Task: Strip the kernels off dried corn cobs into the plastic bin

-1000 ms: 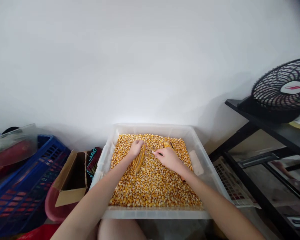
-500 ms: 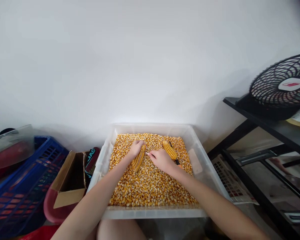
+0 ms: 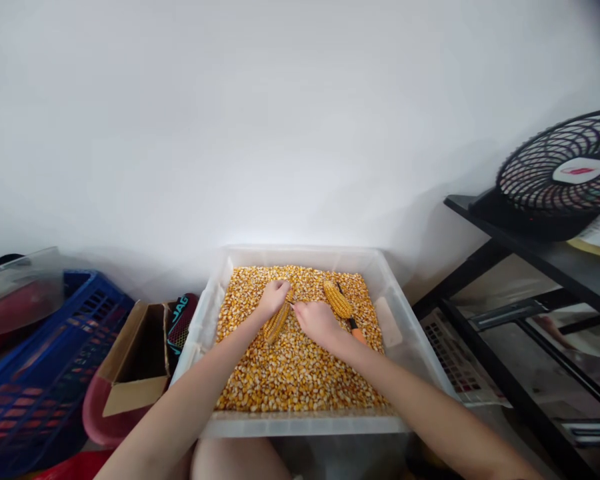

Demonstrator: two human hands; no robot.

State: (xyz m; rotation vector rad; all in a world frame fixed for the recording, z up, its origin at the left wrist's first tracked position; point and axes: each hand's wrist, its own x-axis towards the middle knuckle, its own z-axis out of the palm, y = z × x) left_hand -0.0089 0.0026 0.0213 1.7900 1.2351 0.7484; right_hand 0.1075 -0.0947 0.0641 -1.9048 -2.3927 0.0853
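Observation:
My left hand (image 3: pixel 274 297) is closed around the upper part of an ear of corn (image 3: pixel 277 325), which slants toward me over the loose kernels. A darker strip runs lengthwise along this ear. Close against its right side is my right hand (image 3: pixel 317 321), fingers pinched together. A small thin tip shows between these fingers and the ear, but I cannot make out what it belongs to. Loose yellow and whitish corn kernels (image 3: pixel 305 380) fill the bottom of a clear plastic bin (image 3: pixel 305 427). Beyond my right hand lies a second ear of corn (image 3: pixel 337 300), full of kernels, beside a tool with an orange handle (image 3: pixel 359 335).
A blue plastic basket (image 3: pixel 97 303) stands on the left, near a cardboard box (image 3: pixel 135 393) in a pink basin (image 3: pixel 97 413). On the right, a black fan (image 3: pixel 565 167) sits on a black rack (image 3: pixel 500 233). A white wall (image 3: pixel 300 120) rises behind the bin.
My right hand has moved slightly left, up against the ear, and the white tip at its fingers shows less. The left hand keeps its hold. The view has shifted slightly.

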